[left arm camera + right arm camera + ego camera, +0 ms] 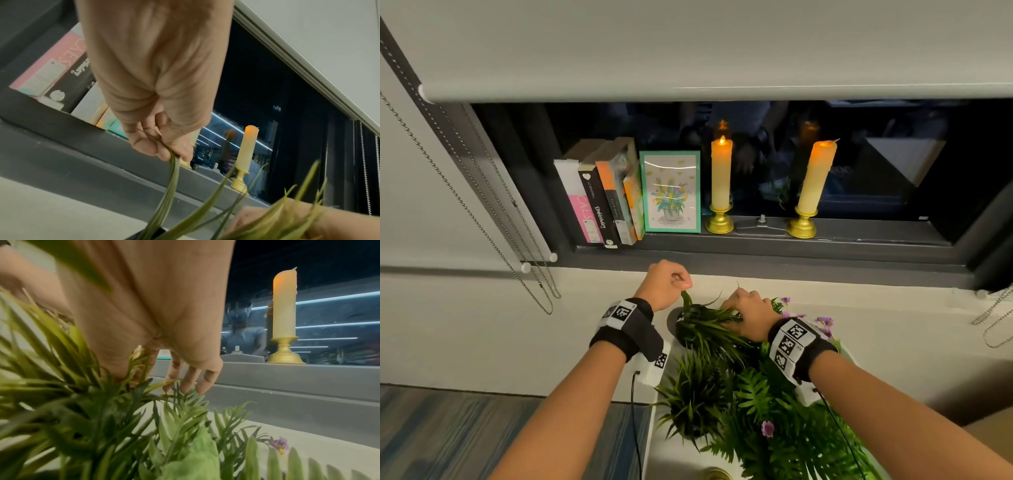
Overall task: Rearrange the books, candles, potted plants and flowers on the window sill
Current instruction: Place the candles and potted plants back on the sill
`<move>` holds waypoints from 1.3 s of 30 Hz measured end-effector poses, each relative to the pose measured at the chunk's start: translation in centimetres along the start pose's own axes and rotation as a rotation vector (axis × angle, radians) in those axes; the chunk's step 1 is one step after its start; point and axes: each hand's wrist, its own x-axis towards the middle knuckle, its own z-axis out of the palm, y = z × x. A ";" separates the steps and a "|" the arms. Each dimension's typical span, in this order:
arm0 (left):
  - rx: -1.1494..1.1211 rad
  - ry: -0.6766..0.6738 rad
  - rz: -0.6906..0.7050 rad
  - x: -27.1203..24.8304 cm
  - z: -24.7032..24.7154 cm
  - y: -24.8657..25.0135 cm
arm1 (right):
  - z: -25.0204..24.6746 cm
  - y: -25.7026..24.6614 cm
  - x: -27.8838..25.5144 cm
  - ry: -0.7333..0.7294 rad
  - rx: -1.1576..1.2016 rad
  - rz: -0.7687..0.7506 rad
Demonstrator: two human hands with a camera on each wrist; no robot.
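Two hands work in the foliage of one dark-potted artificial plant with long green strap leaves (703, 325), which stands on the pale ledge (592, 294) just below the dark grey window sill (756, 245), at the far end of a cluster of other greenery. The left hand (666, 282) is curled, pinching the tip of one long leaf (170, 186) between thumb and fingers. The right hand (746, 310) reaches down into the leaves with its fingers (190, 381) spread and fairly straight; whether its thumb grips a stem I cannot tell.

To do this step well, I would judge it best to draw each leaf outward gently and steady the pot, since a tug on a leaf tip could tip it.

Its leaves are narrow, ribbed and glossy. Beside it sit a spiky green potted plant (695, 394) and broad ferns with small purple flowers (825, 322). On the sill stand four upright books (599, 198), a teal-framed flower picture (671, 192) and two glowing cream candles in gold holders (720, 181), the right one (815, 181) leaning.
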 end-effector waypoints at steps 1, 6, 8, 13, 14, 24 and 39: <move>0.000 0.010 0.003 0.1 -0.3 0.1 | 0.0 0.0 0.0 0.005 0.010 0.009; -0.003 0.057 -0.002 0.4 -1.4 0.1 | -0.2 -0.1 0.2 0.024 0.040 0.028; 0.000 0.082 -0.003 0.5 -1.5 0.3 | -0.3 0.0 0.1 0.035 0.046 0.033; -0.008 0.120 -0.001 0.8 -2.1 1.3 | -0.5 -0.1 0.0 0.098 0.094 0.031; -0.016 0.130 0.004 0.9 -2.4 1.6 | -0.7 -0.3 -0.1 0.127 0.098 0.032; -0.031 0.211 0.030 1.6 -5.1 3.1 | -3.7 -2.5 0.0 0.345 0.380 -0.158; -0.116 0.464 0.142 0.9 -8.6 2.9 | -12.8 -1.2 -1.2 0.691 0.655 -0.259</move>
